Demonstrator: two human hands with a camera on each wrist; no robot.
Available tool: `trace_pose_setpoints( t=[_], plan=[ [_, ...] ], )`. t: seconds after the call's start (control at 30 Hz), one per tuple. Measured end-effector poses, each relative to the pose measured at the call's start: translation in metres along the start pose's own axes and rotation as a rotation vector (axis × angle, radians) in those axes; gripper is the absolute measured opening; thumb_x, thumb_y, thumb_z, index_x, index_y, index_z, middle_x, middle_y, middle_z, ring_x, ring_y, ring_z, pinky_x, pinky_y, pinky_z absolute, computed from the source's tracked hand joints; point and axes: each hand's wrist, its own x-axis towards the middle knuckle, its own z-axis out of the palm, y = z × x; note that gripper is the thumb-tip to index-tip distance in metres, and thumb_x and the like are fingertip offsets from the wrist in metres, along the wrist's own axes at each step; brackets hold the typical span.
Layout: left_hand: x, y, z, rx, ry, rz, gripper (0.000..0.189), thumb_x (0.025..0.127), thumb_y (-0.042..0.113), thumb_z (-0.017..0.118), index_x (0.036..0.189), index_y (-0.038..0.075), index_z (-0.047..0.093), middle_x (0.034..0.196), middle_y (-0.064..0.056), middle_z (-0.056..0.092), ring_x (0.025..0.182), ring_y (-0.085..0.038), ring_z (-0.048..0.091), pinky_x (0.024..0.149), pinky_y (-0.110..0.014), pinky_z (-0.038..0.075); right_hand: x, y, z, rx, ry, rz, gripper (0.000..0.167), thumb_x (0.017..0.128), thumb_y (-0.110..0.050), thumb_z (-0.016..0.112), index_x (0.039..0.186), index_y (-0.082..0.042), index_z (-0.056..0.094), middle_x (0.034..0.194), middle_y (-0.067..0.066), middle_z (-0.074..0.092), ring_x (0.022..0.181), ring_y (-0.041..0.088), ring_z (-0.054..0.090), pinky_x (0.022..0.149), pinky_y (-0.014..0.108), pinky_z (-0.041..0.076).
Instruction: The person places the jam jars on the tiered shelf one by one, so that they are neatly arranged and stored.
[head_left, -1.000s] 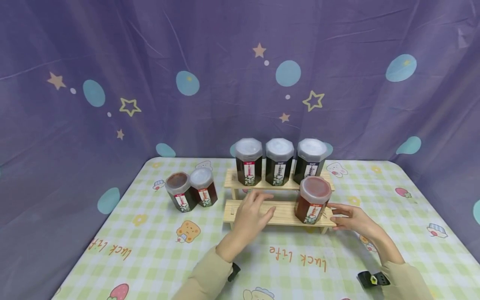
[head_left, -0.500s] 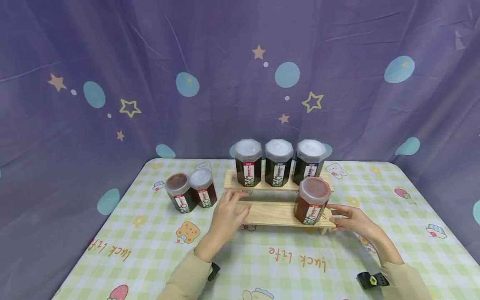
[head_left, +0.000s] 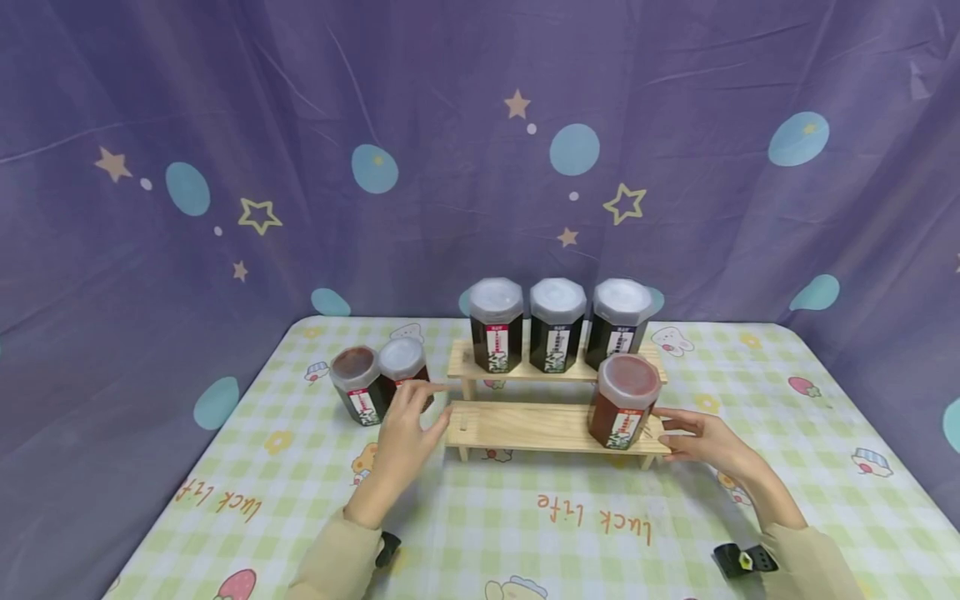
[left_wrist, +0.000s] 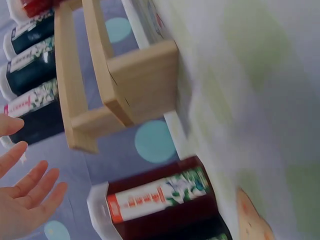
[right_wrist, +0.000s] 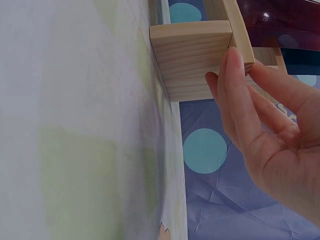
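Observation:
My left hand (head_left: 401, 437) holds nothing. In the head view it is left of the two-tier wooden rack (head_left: 540, 427), in front of a dark red jar (head_left: 402, 357) that it partly covers. A second dark jar (head_left: 356, 379) stands beside that one. In the left wrist view the left fingers (left_wrist: 40, 192) are spread apart, away from the red-labelled jar (left_wrist: 155, 200). My right hand (head_left: 708, 442) holds the right end of the lower shelf, fingers and thumb at its edge (right_wrist: 242, 40). Close by on that shelf stands a reddish-brown jar (head_left: 626, 404).
On the upper tier stand three dark jars with whitish lids: left (head_left: 497, 325), middle (head_left: 558, 325) and right (head_left: 619, 321). A green checked cloth (head_left: 600, 558) covers the table. Behind it hangs a purple curtain (head_left: 450, 242).
My left hand has moved left, from in front of the lower shelf to beside the two jars on the table. The right hand stays at the rack's end.

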Motion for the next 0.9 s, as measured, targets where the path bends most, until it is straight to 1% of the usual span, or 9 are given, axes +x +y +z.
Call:
trace_pose_setpoints(
  t=[0.2,0.4,0.5,0.67,0.77,0.9],
  plan=[
    [-0.005,-0.015,-0.012,0.015,0.021,-0.068,0.031,0.072,0.006,0.07,0.101,0.005,0.059,0.098,-0.01,0.051,0.088,-0.024,0.05,0.07,-0.037,0.044,0.0,0.001,-0.001,-0.003,-0.006,-0.005,0.059,0.085,-0.012,0.058,0.13,0.014,0.029,0.121,0.041,0.034,0.083,0.015,0.061,0.072,0.038,0.051],
    [-0.008,-0.031,-0.023,0.015,0.038,-0.14,0.035,0.072,0.004,0.07,0.105,0.001,0.056,0.105,-0.016,0.046,0.096,-0.031,0.045,0.077,-0.045,0.042,0.0,0.002,-0.001,-0.005,-0.005,-0.01,0.059,0.085,-0.012,0.058,0.129,0.015,0.029,0.121,0.041,0.034,0.083,0.015,0.062,0.072,0.038,0.05],
    [-0.008,-0.038,-0.028,0.018,0.061,-0.163,0.036,0.073,0.004,0.069,0.106,0.0,0.055,0.108,-0.018,0.044,0.096,-0.032,0.043,0.076,-0.044,0.041,0.0,0.001,-0.001,-0.004,-0.006,-0.009,0.059,0.085,-0.012,0.058,0.13,0.015,0.029,0.122,0.041,0.033,0.085,0.013,0.061,0.072,0.037,0.051],
    [-0.007,-0.052,-0.032,0.025,0.107,-0.184,0.038,0.072,0.003,0.07,0.106,-0.002,0.055,0.11,-0.02,0.042,0.097,-0.034,0.04,0.075,-0.041,0.037,0.0,0.0,-0.001,-0.004,-0.006,-0.01,0.057,0.086,-0.01,0.057,0.13,0.015,0.029,0.121,0.04,0.034,0.085,0.011,0.06,0.071,0.035,0.051],
    [-0.007,-0.059,-0.034,0.032,0.127,-0.185,0.038,0.07,0.002,0.071,0.105,-0.004,0.055,0.109,-0.022,0.042,0.1,-0.036,0.04,0.08,-0.045,0.036,0.0,-0.001,-0.001,-0.001,-0.01,-0.014,0.057,0.086,-0.009,0.057,0.129,0.015,0.029,0.121,0.04,0.035,0.084,0.012,0.061,0.071,0.035,0.051],
    [-0.006,-0.066,-0.037,0.041,0.135,-0.206,0.04,0.07,0.003,0.071,0.105,-0.002,0.055,0.11,-0.024,0.04,0.103,-0.039,0.037,0.082,-0.049,0.034,0.0,-0.001,-0.001,0.002,-0.015,-0.018,0.057,0.086,-0.01,0.056,0.129,0.015,0.029,0.121,0.041,0.034,0.084,0.013,0.061,0.071,0.036,0.051]
  ],
)
